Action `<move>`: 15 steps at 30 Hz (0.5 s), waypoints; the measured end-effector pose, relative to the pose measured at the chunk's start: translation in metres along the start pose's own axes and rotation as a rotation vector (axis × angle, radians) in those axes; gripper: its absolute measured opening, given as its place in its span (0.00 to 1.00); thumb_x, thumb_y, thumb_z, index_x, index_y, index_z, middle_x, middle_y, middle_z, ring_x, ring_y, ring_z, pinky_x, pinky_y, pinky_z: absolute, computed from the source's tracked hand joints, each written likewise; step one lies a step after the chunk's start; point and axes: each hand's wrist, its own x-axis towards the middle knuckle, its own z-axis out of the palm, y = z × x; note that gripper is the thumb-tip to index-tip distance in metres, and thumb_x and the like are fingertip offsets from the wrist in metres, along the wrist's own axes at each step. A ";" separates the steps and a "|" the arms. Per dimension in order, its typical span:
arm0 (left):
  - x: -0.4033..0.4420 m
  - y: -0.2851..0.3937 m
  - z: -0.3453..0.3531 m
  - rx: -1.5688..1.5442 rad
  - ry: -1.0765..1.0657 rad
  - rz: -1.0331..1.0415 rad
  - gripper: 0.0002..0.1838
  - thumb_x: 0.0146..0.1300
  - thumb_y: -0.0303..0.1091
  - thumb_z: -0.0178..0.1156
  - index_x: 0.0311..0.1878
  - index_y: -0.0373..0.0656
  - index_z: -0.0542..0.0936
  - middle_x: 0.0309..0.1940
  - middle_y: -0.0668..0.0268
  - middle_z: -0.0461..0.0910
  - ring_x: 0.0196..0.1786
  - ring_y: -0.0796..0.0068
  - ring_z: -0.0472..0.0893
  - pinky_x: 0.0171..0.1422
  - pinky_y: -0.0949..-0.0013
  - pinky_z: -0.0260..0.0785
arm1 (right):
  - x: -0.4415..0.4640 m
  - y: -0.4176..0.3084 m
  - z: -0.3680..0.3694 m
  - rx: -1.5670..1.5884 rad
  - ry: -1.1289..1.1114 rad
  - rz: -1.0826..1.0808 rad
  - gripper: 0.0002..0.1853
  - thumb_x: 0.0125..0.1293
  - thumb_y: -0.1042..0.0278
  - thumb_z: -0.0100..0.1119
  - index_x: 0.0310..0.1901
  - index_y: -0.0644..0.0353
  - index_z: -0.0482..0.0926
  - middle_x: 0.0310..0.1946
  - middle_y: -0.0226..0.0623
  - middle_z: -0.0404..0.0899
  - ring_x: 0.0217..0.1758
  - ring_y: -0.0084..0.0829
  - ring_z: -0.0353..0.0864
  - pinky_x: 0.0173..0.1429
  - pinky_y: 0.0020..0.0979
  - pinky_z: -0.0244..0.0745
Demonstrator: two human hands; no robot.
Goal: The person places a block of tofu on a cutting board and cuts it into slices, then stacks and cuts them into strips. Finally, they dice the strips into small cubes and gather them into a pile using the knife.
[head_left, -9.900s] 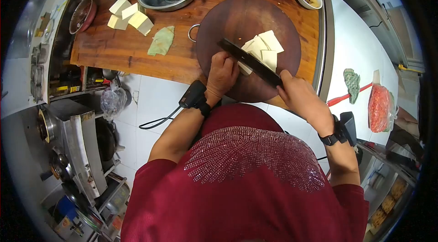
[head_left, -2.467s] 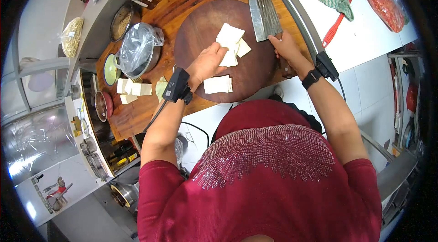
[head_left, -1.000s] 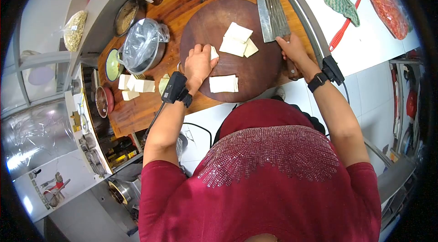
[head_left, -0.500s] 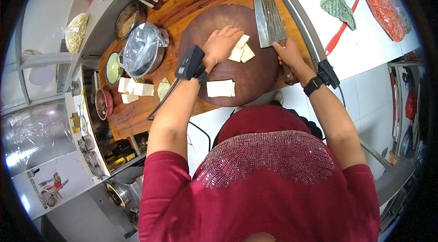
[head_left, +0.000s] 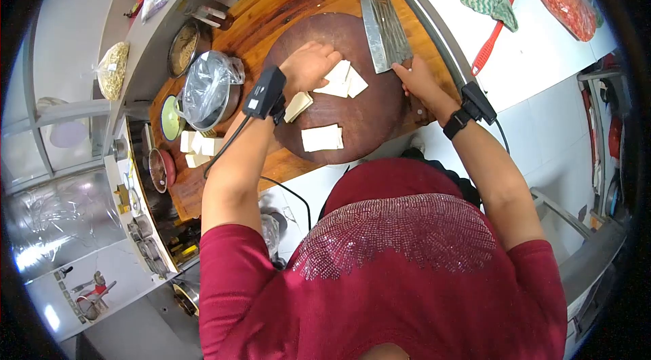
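1. Sitting farthest left among these things, a clear bag of pale grains (head_left: pixel 113 73) rests by the ledge.
2. On your wooden table (head_left: pixel 271 14), a red bowl (head_left: pixel 169 166) stands near its left edge, with a green bowl (head_left: pixel 169 118) beyond it.
3. Uncut pale blocks (head_left: pixel 192 143) sit grouped just right of those bowls, partly behind your left forearm; a metal pan (head_left: pixel 232 101) draped with a plastic bag (head_left: pixel 209 82) stands just past them.
4. A small leaning stack of slices (head_left: pixel 298 106) lies on the left part of the round board (head_left: pixel 369 130), just beside your left wrist.
5. Your left hand (head_left: pixel 310 67) is over the board, palm down, fingers close together and slightly bent; you cannot tell from here whether anything is under them.
6. Nearer you lies a neat flat stack (head_left: pixel 322 138); right beside your left fingertips, overlapping slices (head_left: pixel 346 80) spread in a loose fan.
7. Your cleaver (head_left: pixel 386 31) lies with its blade over the board's right edge.
8. Your right hand (head_left: pixel 418 83) has its fingers closed around the cleaver where blade meets handle.
9. Farther right, a green-and-white cloth (head_left: pixel 487 2) touches a red-handled tool (head_left: pixel 484 56) on the white counter (head_left: pixel 542 54).
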 end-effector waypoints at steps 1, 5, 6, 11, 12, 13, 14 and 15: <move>-0.005 0.006 -0.002 0.013 -0.017 0.008 0.26 0.46 0.30 0.67 0.51 0.42 0.71 0.46 0.61 0.72 0.53 0.59 0.71 0.61 0.58 0.60 | 0.001 0.001 0.001 0.010 0.008 -0.019 0.16 0.62 0.62 0.60 0.37 0.66 0.66 0.19 0.32 0.70 0.14 0.21 0.68 0.15 0.26 0.65; -0.018 0.018 0.015 -0.019 0.027 -0.022 0.28 0.46 0.30 0.68 0.52 0.42 0.71 0.45 0.61 0.72 0.53 0.59 0.71 0.59 0.61 0.62 | 0.006 0.005 0.002 -0.005 -0.003 0.012 0.16 0.62 0.62 0.60 0.38 0.66 0.66 0.19 0.32 0.70 0.14 0.21 0.68 0.15 0.26 0.65; -0.019 0.021 0.014 -0.019 0.028 -0.019 0.28 0.46 0.30 0.68 0.52 0.42 0.71 0.45 0.61 0.72 0.53 0.59 0.71 0.59 0.61 0.62 | 0.007 0.006 0.001 -0.012 -0.002 -0.005 0.16 0.62 0.63 0.60 0.38 0.66 0.66 0.19 0.32 0.70 0.14 0.21 0.68 0.15 0.26 0.65; -0.024 0.031 0.011 -0.069 0.098 -0.091 0.25 0.45 0.26 0.67 0.50 0.40 0.72 0.42 0.58 0.72 0.50 0.57 0.72 0.58 0.60 0.64 | 0.001 0.000 0.000 0.005 0.008 -0.051 0.15 0.62 0.63 0.59 0.38 0.65 0.66 0.19 0.32 0.70 0.14 0.21 0.68 0.16 0.26 0.65; -0.024 0.031 0.012 -0.068 0.098 -0.091 0.25 0.45 0.26 0.67 0.50 0.40 0.72 0.42 0.58 0.72 0.50 0.57 0.72 0.58 0.60 0.64 | -0.003 -0.004 -0.001 0.014 0.007 -0.040 0.15 0.62 0.63 0.59 0.37 0.65 0.66 0.19 0.32 0.69 0.14 0.21 0.67 0.16 0.26 0.65; -0.023 0.032 0.015 -0.112 0.025 -0.142 0.26 0.45 0.24 0.66 0.51 0.39 0.71 0.44 0.57 0.71 0.50 0.55 0.72 0.57 0.60 0.64 | -0.004 -0.005 -0.001 0.023 0.007 -0.029 0.15 0.62 0.64 0.59 0.36 0.65 0.66 0.18 0.32 0.69 0.14 0.22 0.67 0.16 0.26 0.65; -0.022 0.032 0.018 -0.155 -0.049 -0.191 0.27 0.45 0.23 0.65 0.52 0.39 0.70 0.45 0.56 0.70 0.50 0.53 0.71 0.57 0.59 0.65 | -0.003 -0.005 -0.001 0.023 0.008 -0.028 0.15 0.62 0.64 0.59 0.36 0.65 0.66 0.18 0.32 0.69 0.14 0.22 0.67 0.16 0.26 0.65; -0.021 0.031 0.022 -0.154 -0.050 -0.188 0.27 0.45 0.23 0.65 0.52 0.39 0.70 0.45 0.56 0.70 0.50 0.53 0.71 0.57 0.59 0.65 | -0.002 -0.003 -0.001 -0.004 0.011 -0.019 0.15 0.62 0.63 0.59 0.35 0.65 0.66 0.17 0.32 0.69 0.13 0.22 0.67 0.16 0.26 0.65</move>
